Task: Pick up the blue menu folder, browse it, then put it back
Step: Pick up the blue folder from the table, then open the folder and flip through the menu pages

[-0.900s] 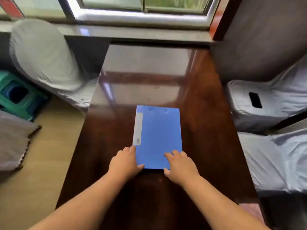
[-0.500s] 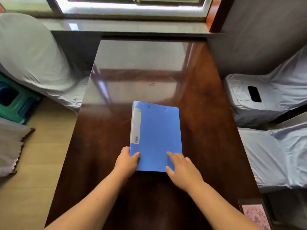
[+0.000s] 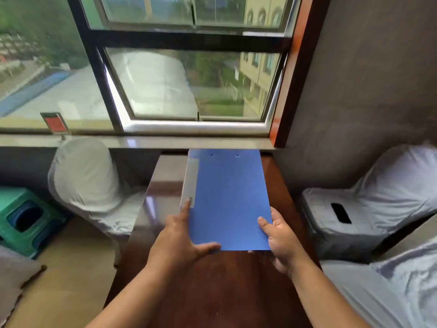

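Note:
The blue menu folder (image 3: 228,197) is closed and held up off the dark wooden table (image 3: 208,292), its cover tilted toward me. A pale spine strip with a small label runs down its left edge. My left hand (image 3: 182,242) grips the folder's lower left edge, thumb on the cover and index finger along the spine. My right hand (image 3: 281,240) holds the lower right edge, thumb on the cover and fingers behind it.
White-covered chairs stand left (image 3: 85,178) and right (image 3: 369,211) of the table. A green stool (image 3: 26,218) sits on the floor at far left. A window (image 3: 189,79) and its sill (image 3: 142,142) lie beyond the table, with a small red sign (image 3: 55,123) on the sill.
Both hands have lifted the folder off the table and raised it toward me. My view has tilted up, and the window now fills the top.

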`<state>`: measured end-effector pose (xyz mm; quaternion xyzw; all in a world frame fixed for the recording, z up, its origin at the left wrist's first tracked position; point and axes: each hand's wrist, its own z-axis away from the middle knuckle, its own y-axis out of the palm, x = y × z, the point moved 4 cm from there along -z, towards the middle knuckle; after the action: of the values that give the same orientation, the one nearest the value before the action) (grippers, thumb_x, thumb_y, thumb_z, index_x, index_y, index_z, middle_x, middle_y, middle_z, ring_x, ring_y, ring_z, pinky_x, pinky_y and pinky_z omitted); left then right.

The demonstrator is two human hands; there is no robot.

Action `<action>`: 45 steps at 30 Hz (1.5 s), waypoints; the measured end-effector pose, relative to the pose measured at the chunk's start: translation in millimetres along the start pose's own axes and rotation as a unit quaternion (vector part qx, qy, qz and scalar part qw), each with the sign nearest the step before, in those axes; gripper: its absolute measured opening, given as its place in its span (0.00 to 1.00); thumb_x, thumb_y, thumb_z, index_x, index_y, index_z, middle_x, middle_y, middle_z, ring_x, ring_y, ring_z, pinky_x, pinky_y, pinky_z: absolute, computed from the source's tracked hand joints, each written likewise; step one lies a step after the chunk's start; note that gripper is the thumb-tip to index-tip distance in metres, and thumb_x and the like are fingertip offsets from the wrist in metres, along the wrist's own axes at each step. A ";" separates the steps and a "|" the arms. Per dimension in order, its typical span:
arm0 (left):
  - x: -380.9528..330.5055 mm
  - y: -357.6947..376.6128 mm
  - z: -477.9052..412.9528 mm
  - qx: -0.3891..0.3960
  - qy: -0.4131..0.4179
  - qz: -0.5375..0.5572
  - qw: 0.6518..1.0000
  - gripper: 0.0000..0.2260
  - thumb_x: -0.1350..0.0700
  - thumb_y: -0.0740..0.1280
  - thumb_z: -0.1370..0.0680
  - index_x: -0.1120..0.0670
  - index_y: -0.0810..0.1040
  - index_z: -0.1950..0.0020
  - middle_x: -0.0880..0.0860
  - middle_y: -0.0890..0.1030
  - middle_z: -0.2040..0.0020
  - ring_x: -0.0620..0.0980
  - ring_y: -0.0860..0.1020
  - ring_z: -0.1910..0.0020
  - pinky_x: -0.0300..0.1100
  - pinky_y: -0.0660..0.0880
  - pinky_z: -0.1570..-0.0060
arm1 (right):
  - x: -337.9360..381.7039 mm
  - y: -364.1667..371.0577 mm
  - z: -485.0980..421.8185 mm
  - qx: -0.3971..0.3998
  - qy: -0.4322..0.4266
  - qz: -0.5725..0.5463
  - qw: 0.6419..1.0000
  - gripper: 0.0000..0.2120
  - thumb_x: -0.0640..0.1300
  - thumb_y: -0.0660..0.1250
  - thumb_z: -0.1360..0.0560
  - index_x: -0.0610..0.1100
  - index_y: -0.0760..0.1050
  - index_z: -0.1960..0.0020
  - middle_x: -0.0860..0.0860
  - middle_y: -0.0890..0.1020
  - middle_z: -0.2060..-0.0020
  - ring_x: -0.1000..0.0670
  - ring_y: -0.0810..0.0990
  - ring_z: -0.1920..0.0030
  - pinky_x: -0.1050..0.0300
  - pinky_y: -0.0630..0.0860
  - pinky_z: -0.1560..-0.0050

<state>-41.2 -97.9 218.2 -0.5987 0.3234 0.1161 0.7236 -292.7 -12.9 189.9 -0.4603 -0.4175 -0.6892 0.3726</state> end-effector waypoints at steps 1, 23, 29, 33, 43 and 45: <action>-8.4 -10.6 4.5 0.006 0.011 -0.034 0.999 0.67 0.21 0.73 0.47 0.32 0.39 0.18 0.51 0.70 0.31 0.57 0.80 0.34 0.54 0.79 0.39 | 14.7 5.7 4.6 0.009 -0.012 -0.015 1.000 0.14 0.40 0.58 0.11 0.51 0.75 0.30 0.45 0.88 0.38 0.37 0.88 0.41 0.45 0.88 0.62; -15.0 -76.8 20.7 -0.195 -0.090 0.449 0.867 0.17 0.47 0.65 0.15 0.61 0.81 0.48 0.60 0.85 0.69 0.62 0.85 0.75 0.49 0.83 0.74 | 87.6 -0.2 36.7 0.022 -0.042 -0.137 0.989 0.19 0.46 0.70 0.24 0.46 0.76 0.33 0.37 0.87 0.46 0.39 0.89 0.63 0.44 0.84 0.80; -2.1 -72.9 20.6 -0.161 -0.111 0.457 0.868 0.25 0.41 0.67 0.18 0.65 0.82 0.53 0.62 0.87 0.67 0.59 0.86 0.73 0.51 0.85 0.70 | 87.2 -1.2 37.5 0.018 -0.040 -0.136 0.990 0.19 0.46 0.70 0.25 0.46 0.78 0.35 0.37 0.86 0.46 0.38 0.89 0.63 0.44 0.84 0.79; -0.5 -79.4 34.3 -0.138 -0.089 0.284 0.945 0.36 0.27 0.58 0.22 0.56 0.84 0.69 0.50 0.87 0.71 0.54 0.85 0.74 0.51 0.82 0.65 | 86.2 -3.5 37.1 0.018 -0.054 -0.163 0.985 0.17 0.46 0.69 0.21 0.47 0.79 0.33 0.38 0.87 0.43 0.38 0.89 0.58 0.45 0.85 0.76; -115.4 -78.0 46.0 -0.225 0.232 -0.136 0.936 0.39 0.23 0.58 0.27 0.47 0.76 0.26 0.48 0.77 0.28 0.54 0.72 0.28 0.57 0.70 0.29 | 91.7 34.7 44.7 0.044 -0.055 -0.134 0.989 0.24 0.49 0.71 0.25 0.44 0.76 0.30 0.33 0.84 0.41 0.34 0.87 0.57 0.46 0.85 0.74; -123.3 -73.3 39.5 -0.186 0.206 -0.172 0.945 0.41 0.21 0.55 0.28 0.44 0.72 0.23 0.47 0.71 0.22 0.55 0.66 0.22 0.57 0.62 0.22 | 94.9 42.0 46.4 0.071 -0.063 -0.135 0.986 0.18 0.49 0.70 0.22 0.46 0.80 0.33 0.32 0.85 0.42 0.35 0.87 0.58 0.46 0.84 0.73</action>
<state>-81.7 -52.4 354.0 -0.7802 0.3304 -0.0777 0.5255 -268.3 1.8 300.0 -0.4146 -0.5465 -0.6713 0.2807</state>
